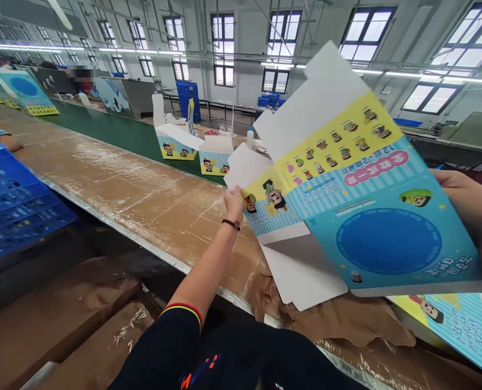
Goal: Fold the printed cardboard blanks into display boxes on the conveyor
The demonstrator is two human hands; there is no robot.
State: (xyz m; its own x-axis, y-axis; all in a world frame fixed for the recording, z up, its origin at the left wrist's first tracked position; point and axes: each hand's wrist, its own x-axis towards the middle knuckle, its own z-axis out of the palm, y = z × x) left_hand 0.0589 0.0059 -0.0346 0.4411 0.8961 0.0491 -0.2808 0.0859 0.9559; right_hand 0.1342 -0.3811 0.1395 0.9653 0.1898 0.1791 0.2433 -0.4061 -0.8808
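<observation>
Both hands hold a printed cardboard box (383,189), partly unfolded and tilted in front of me. It is blue and yellow with small cartoon figures, a large blue oval and white flaps standing out. My left hand (233,205), with a dark band on the wrist, is closed on the box's left edge. At the far right edge, my right hand (456,187) grips the box, its fingers mostly hidden behind the board. Below the box, at lower right, lies a stack of flat printed boxes (448,325) with similar artwork.
A worn brown worktable (143,189) runs along a green conveyor belt (115,138). Two open boxes (178,149) stand across from me. A blue crate (17,200) is at left, near another person's arm (7,141). Brown paper (346,319) covers the near edge.
</observation>
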